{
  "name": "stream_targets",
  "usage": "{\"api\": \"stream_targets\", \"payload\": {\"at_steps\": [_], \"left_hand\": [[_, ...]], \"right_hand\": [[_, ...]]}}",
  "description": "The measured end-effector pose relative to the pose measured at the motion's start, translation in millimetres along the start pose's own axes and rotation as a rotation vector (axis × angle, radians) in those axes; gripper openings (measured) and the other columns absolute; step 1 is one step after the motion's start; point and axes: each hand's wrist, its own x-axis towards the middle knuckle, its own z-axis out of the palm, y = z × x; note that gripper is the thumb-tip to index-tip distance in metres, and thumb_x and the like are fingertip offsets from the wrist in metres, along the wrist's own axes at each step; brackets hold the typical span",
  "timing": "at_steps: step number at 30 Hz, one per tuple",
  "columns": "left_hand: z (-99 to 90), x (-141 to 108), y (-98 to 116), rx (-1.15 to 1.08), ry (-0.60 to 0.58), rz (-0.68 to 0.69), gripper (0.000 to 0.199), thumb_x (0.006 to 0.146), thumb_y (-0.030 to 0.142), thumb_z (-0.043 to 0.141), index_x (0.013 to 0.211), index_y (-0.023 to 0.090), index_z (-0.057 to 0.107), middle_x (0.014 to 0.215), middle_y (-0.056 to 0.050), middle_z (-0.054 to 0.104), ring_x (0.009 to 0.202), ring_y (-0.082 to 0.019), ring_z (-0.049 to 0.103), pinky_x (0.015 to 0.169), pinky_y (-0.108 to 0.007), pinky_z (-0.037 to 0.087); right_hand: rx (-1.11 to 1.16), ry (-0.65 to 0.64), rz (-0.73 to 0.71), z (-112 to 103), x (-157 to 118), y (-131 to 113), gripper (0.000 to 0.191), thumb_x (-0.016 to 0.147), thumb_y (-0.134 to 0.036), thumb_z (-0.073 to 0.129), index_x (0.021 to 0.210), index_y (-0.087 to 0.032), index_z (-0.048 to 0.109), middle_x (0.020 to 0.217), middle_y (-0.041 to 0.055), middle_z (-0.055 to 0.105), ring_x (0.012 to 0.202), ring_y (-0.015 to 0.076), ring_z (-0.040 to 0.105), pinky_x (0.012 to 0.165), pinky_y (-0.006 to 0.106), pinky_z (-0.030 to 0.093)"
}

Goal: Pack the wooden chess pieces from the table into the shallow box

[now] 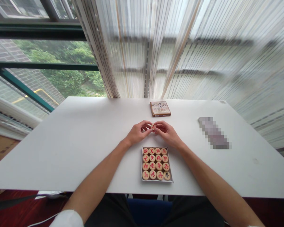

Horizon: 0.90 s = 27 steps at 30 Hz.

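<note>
Both hands meet over the white table, pinching one round wooden piece (152, 126) with a red character between their fingertips. My left hand (139, 131) holds its left side, and my right hand (165, 131) holds its right side. Closer to me is an open white box (142, 164) with rows of round wooden pieces. Most bear red characters; the one at its near right corner (167, 175) is marked in black. Beyond my hands lies a flat box lid (160, 108) with printed writing.
A blurred-out flat object (214, 133) lies on the right of the white table (85, 135). Behind the table hang striped curtains (137, 47), with a window at the left. A cardboard box (2, 146) stands beyond the table's left edge.
</note>
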Motion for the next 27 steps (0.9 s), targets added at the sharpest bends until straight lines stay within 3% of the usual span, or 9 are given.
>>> {"api": "stream_targets", "payload": {"at_steps": [12,27], "left_hand": [[-0.4,-0.3,1.8,0.024,-0.007,0.004,0.033,0.091,0.039,0.067,0.117,0.019,0.065,0.098,-0.006,0.077,0.086,-0.018,0.071,0.074,-0.028,0.053],[4.0,-4.7,-3.0,0.140,-0.019,0.063,0.031,0.086,0.034,0.068,0.115,0.023,0.067,0.086,0.000,0.076,0.072,-0.015,0.067,0.071,-0.026,0.054]], "right_hand": [[-0.008,0.006,0.008,-0.7,1.2,3.9,0.031,0.091,-0.046,0.067,0.110,-0.022,0.065,0.100,0.0065,0.076,0.088,0.0205,0.073,0.082,0.037,0.060],[-0.048,0.016,0.091,1.6,1.5,1.8,0.038,0.078,-0.054,0.077,0.095,-0.021,0.067,0.090,0.0051,0.077,0.079,0.0209,0.073,0.074,0.035,0.061]]}}
